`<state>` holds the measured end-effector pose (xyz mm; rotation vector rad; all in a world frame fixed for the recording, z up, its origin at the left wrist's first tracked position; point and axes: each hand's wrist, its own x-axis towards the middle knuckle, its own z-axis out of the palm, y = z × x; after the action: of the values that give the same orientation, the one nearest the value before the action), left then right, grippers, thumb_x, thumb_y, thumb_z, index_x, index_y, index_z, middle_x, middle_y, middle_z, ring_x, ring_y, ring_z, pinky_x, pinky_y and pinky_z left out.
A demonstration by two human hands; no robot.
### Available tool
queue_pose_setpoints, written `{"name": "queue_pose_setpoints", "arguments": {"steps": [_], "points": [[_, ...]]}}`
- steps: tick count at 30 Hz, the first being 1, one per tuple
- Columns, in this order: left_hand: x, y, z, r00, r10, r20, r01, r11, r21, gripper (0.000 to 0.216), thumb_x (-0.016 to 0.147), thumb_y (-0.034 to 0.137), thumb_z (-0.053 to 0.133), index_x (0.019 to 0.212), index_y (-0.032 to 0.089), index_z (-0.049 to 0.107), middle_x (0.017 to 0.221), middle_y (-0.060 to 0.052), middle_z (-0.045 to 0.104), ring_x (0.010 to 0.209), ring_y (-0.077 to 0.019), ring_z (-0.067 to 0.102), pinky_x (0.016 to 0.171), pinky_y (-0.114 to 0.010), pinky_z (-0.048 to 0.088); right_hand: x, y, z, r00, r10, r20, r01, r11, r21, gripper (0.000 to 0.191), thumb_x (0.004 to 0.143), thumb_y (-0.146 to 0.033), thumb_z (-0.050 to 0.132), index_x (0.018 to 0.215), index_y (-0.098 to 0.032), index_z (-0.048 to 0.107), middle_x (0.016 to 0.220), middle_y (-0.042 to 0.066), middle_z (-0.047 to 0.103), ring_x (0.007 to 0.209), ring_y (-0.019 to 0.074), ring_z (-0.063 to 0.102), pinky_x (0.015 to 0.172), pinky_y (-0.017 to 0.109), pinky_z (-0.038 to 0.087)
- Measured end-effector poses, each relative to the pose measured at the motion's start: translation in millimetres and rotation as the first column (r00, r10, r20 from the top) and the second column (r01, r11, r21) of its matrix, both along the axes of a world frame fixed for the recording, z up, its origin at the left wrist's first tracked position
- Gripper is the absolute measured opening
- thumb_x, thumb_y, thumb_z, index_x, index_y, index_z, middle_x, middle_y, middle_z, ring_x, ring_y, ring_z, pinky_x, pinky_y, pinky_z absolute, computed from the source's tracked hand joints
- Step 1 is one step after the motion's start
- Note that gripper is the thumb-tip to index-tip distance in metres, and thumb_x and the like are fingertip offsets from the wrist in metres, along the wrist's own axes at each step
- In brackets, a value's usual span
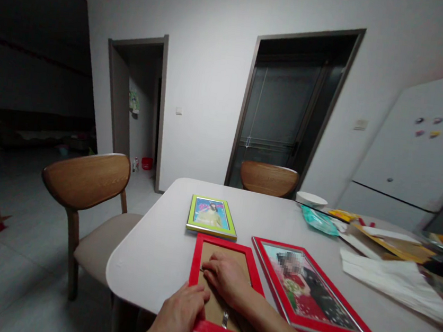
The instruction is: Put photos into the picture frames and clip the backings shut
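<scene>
A red picture frame (199, 256) lies face down on the white table (156, 244), its brown backing board up. My right hand (228, 280) rests on that backing, fingers curled and pressing near its left edge. My left hand (180, 321) grips the frame's near left corner. Right beside it lies a larger red frame (310, 298) holding a photo, face up. A small green frame (211, 216) with a photo lies farther back on the table.
A wooden chair (87, 182) stands left of the table, another chair (268, 178) at its far side. White paper (395, 284), a teal packet (319, 221), a white bowl (311, 199) and clutter fill the right side. A white fridge (418, 156) stands behind.
</scene>
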<state>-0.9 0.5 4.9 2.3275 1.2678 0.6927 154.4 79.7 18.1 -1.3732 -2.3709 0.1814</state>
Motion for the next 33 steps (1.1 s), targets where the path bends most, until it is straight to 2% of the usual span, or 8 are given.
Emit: {"name": "queue_pose_setpoints", "arguments": {"steps": [2, 4, 11, 18, 23, 28, 31, 33], "points": [[0, 1, -0.4, 1.000, -0.012, -0.007, 0.012, 1.000, -0.007, 0.050, 0.047, 0.022, 0.075, 0.093, 0.014, 0.057, 0.110, -0.011, 0.056, 0.103, -0.0249, 0.048, 0.093, -0.035, 0.034, 10, 8, 1.6, 0.997, -0.061, -0.036, 0.061, 0.998, 0.012, 0.026, 0.077, -0.026, 0.041, 0.088, -0.017, 0.062, 0.084, 0.006, 0.061, 0.073, 0.0135, 0.053, 0.064, 0.021, 0.036], [0, 2, -1.7, 1.000, -0.017, -0.016, 0.017, 1.000, -0.012, 0.053, 0.047, 0.022, 0.076, 0.096, 0.015, 0.056, 0.114, -0.011, 0.054, 0.106, -0.0253, 0.046, 0.094, -0.036, 0.032, 20, 18, 2.0, 0.990, -0.127, -0.063, 0.128, 0.992, 0.012, 0.030, 0.078, -0.027, 0.039, 0.096, -0.015, 0.059, 0.090, 0.009, 0.061, 0.077, 0.0150, 0.054, 0.066, 0.023, 0.036], [-1, 3, -4.9, 1.000, -0.017, -0.004, 0.017, 1.000, 0.005, 0.043, 0.048, 0.026, 0.074, 0.088, 0.018, 0.059, 0.115, -0.010, 0.053, 0.108, -0.0252, 0.045, 0.094, -0.039, 0.032, 24, 39, -9.0, 0.969, -0.238, -0.063, 0.235, 0.970, -0.059, 0.020, 0.072, -0.029, 0.047, 0.071, -0.019, 0.065, 0.077, 0.005, 0.064, 0.072, 0.0143, 0.055, 0.061, 0.021, 0.035], [3, 0, -0.4, 0.999, -0.010, -0.043, 0.009, 1.000, -0.011, 0.049, 0.047, 0.021, 0.074, 0.093, 0.016, 0.058, 0.114, -0.012, 0.054, 0.109, -0.0267, 0.045, 0.095, -0.040, 0.031, 24, 54, -11.8, 0.917, -0.393, -0.066, 0.378, 0.910, -0.174, 0.027, 0.068, -0.042, 0.051, 0.065, -0.018, 0.062, 0.061, 0.002, 0.062, 0.051, 0.0105, 0.051, 0.044, 0.020, 0.026], [1, -1, 0.6, 0.997, -0.006, -0.073, 0.006, 1.000, -0.006, 0.063, 0.050, 0.021, 0.073, 0.107, 0.012, 0.051, 0.112, -0.015, 0.054, 0.108, -0.0282, 0.045, 0.094, -0.041, 0.033, 21, 56, -8.7, 0.870, -0.482, -0.104, 0.459, 0.869, -0.183, 0.034, 0.065, -0.048, 0.053, 0.069, -0.015, 0.062, 0.069, 0.009, 0.064, 0.054, 0.0138, 0.051, 0.045, 0.023, 0.026], [-1, 2, 1.9, 0.990, -0.078, -0.119, 0.079, 0.997, 0.000, 0.055, 0.054, 0.027, 0.073, 0.104, 0.017, 0.052, 0.117, -0.014, 0.051, 0.111, -0.0298, 0.042, 0.096, -0.048, 0.027, 22, 51, 0.4, 0.868, -0.446, -0.221, 0.410, 0.892, -0.188, 0.035, 0.068, -0.047, 0.048, 0.069, -0.015, 0.061, 0.063, 0.006, 0.062, 0.053, 0.0132, 0.051, 0.046, 0.022, 0.028], [13, 5, -4.8, 0.981, -0.136, -0.135, 0.146, 0.988, 0.060, 0.021, 0.075, 0.024, 0.054, 0.096, 0.020, 0.054, 0.120, -0.012, 0.049, 0.113, -0.0272, 0.040, 0.097, -0.051, 0.023, 34, 43, 6.7, 0.876, -0.373, -0.305, 0.322, 0.924, -0.204, 0.038, 0.075, -0.044, 0.037, 0.068, -0.014, 0.060, 0.060, 0.003, 0.060, 0.052, 0.0123, 0.052, 0.046, 0.021, 0.033], [27, 8, -13.9, 0.982, -0.135, -0.131, 0.145, 0.987, 0.072, 0.019, 0.081, 0.016, 0.041, 0.093, 0.021, 0.055, 0.120, -0.011, 0.049, 0.114, -0.0259, 0.040, 0.096, -0.050, 0.025, 46, 35, 10.3, 0.873, -0.341, -0.348, 0.284, 0.937, -0.205, 0.037, 0.075, -0.041, 0.034, 0.067, -0.014, 0.058, 0.060, 0.003, 0.060, 0.055, 0.0127, 0.053, 0.049, 0.021, 0.036]]}}
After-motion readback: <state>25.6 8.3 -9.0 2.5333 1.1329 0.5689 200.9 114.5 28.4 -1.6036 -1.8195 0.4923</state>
